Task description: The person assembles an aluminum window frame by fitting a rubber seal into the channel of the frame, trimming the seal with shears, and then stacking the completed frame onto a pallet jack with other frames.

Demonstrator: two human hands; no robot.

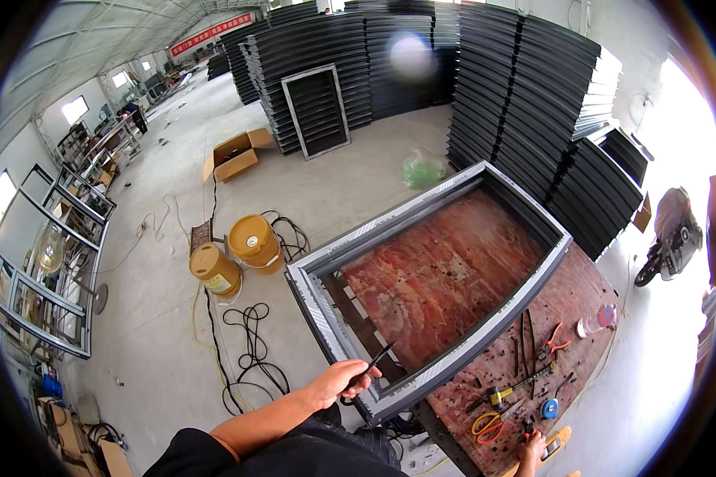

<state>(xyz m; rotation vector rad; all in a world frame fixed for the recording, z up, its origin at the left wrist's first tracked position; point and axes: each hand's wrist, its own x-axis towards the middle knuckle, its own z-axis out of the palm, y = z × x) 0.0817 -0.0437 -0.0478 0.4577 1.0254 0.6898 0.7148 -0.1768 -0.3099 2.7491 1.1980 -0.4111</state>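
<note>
My left hand is closed around a slim black stick-like thing, whose far end points over the near left corner of a grey window frame. The frame lies on a worn reddish-brown board table. At the table's near right edge, my right hand has its fingers closed at a small red and black thing, too small to name. Beside that hand are scissors with orange and yellow handles, a blue tape measure and a yellow tool.
Red-handled pliers, black rods and a clear bottle lie on the table. Yellow buckets and black cables stand on the floor to the left. Tall stacks of dark frames rise behind; an open carton sits farther off.
</note>
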